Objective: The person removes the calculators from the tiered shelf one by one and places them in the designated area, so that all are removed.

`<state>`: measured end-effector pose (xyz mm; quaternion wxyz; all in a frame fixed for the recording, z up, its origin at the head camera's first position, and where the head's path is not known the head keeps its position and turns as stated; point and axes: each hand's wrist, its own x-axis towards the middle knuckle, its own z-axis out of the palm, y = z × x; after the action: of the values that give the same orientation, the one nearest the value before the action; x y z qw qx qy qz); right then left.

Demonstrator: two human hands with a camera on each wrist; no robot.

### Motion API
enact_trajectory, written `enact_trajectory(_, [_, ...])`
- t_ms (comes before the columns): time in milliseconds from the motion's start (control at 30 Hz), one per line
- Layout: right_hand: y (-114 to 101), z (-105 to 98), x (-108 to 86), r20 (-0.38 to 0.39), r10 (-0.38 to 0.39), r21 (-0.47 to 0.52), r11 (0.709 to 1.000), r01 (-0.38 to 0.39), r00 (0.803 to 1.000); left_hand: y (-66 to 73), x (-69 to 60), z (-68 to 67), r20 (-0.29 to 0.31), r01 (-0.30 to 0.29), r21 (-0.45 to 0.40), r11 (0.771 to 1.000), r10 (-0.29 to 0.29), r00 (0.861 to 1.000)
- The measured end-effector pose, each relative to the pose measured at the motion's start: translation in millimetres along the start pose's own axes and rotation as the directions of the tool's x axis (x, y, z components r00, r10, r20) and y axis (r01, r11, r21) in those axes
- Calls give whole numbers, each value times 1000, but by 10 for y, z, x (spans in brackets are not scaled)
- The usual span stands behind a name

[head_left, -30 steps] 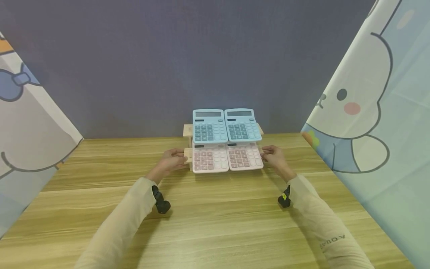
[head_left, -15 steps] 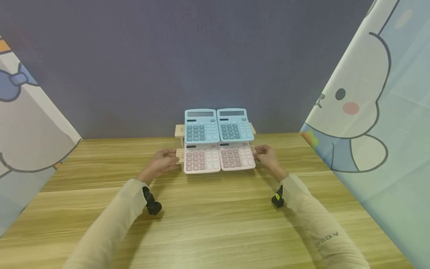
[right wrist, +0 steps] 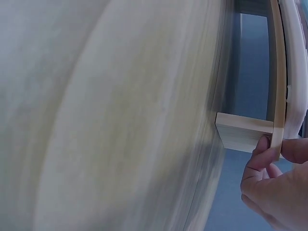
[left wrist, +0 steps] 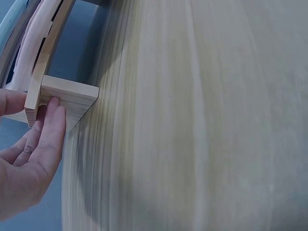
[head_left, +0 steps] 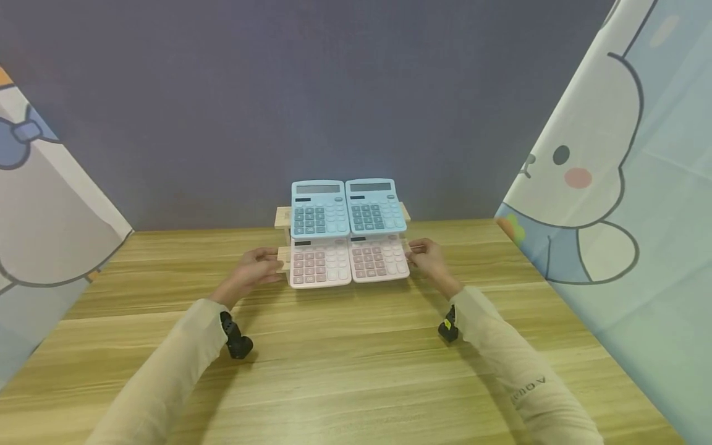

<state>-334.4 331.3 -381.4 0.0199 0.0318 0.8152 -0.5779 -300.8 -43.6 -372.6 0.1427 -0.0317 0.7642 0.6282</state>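
Note:
A small two-tier wooden stand (head_left: 283, 256) carries two blue calculators (head_left: 319, 207) (head_left: 375, 206) side by side on its upper tier. On the lower tier sit two pink calculators (head_left: 321, 264) (head_left: 378, 258), their tops partly hidden behind the blue ones. My left hand (head_left: 248, 273) pinches the left end of the lower board, thumb above and fingers beneath; the left wrist view shows fingertips against the stand's leg (left wrist: 72, 98). At the right end of the same board, my right hand (head_left: 431, 262) pinches the wood between thumb and curled fingers, close to the other leg (right wrist: 243, 132).
The stand is on a wood-grain table (head_left: 345, 371). Behind it rises a dark grey-blue wall (head_left: 345, 93). Printed cartoon curtains (head_left: 589, 185) flank the table on both sides. A black wrist camera (head_left: 236, 337) is strapped at each beige sleeve.
Both hands and the stand with its calculators have shifted left across the table. The grip at each end looks the same. The head view has turned very slightly.

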Motion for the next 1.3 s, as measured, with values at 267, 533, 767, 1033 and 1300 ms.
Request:
enact_trajectory(267, [-7,-2,3,10,13,3,1000,-13,1000,8,-5,14,-10,-11,6,1000,11,1000])
enact_trajectory(533, [-1,8,11,-1,0,36,999,0,1000,23,-20,16,-12,-11,20,1000,11,1000])
enact_trajectory(767, [-7,6,9,9,10,43,999,-11,1000,12,-57,1,20,-73,-25,997,74,997])
enact_trajectory(1033, [10,30,44,-4,18,62,998,-18,1000,43,-58,29,-14,-3,18,1000,4,1000])
enact_trajectory(1300, [20,2,58,-9,9,63,998,-9,1000,35,-73,53,-14,-9,19,1000,9,1000])
